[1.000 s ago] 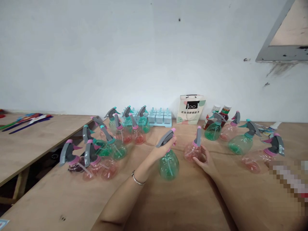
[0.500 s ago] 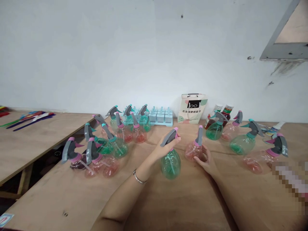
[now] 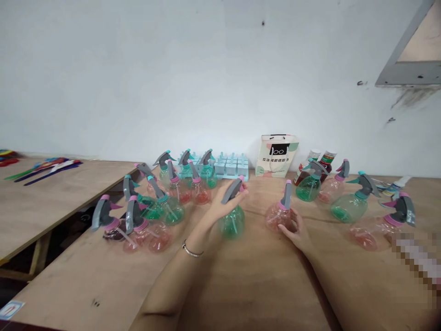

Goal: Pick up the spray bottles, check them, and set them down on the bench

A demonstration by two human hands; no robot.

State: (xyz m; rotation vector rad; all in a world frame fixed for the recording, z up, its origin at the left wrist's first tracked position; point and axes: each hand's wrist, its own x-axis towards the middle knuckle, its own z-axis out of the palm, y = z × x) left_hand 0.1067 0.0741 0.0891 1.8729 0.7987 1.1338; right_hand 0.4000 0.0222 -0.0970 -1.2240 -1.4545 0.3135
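My left hand (image 3: 226, 201) is closed around the neck and grey-and-pink trigger head of a green spray bottle (image 3: 233, 224). That bottle is upright, a little left of a pink spray bottle (image 3: 276, 216). Low on the pink bottle's right side, my right hand (image 3: 295, 228) curls its thumb and fingers against the body; some fingers are hidden behind it. To the left stands a group of green and pink spray bottles, among them a green one (image 3: 171, 211) and a pink one (image 3: 201, 193). Several more stand at the right, including a green one (image 3: 348, 207).
Light blue popsicle molds (image 3: 231, 169) stand by the wall beside a paper bag (image 3: 276, 156). Dark red bottles (image 3: 326, 163) are behind the right group. A gap separates the wooden table (image 3: 262, 285) from a second one holding coloured strips (image 3: 51, 169).
My left hand has moved left and slightly away from me with the green spray bottle. My right hand stays at the pink spray bottle.
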